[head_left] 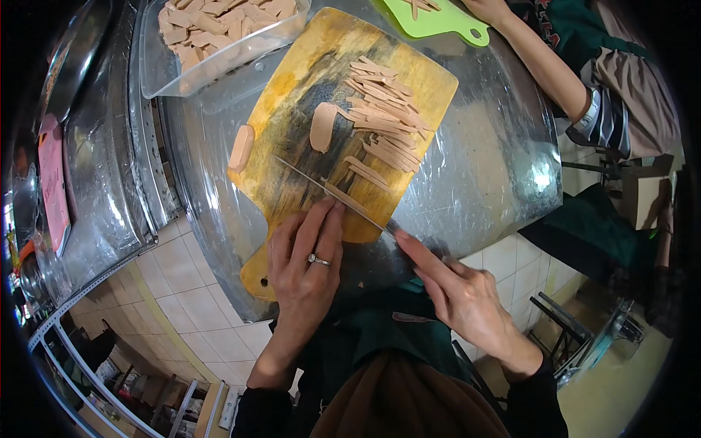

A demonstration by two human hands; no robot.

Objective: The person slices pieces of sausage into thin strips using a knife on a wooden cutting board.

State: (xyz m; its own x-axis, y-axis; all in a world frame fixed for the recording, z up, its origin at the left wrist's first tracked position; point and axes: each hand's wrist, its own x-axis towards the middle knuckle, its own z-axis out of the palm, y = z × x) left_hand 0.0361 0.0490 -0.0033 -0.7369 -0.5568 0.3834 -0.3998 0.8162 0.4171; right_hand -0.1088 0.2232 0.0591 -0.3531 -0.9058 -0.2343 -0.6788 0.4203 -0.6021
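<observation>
My right hand [467, 299] is closed round the handle of a kitchen knife [369, 220], with its index finger stretched along the blade's back. The thin blade points up and left across a worn wooden cutting board [431, 84]. My left hand [307, 255], wearing a ring, presses its curled fingertips down beside the blade, holding a pinkish sausage piece [343, 198] that they partly hide. Several cut sausage strips [383, 102] lie in a loose pile on the board. Left of the pile is a sausage slice [322, 128]; a thicker sausage piece [242, 148] sits at the board's left edge.
A clear plastic tub [219, 64] of sliced sausage stands at the back left. At the back right is a green cutting board [431, 28] with a few strips, beside another person's arm [544, 62]. The metal table [504, 146] ends close in front of me.
</observation>
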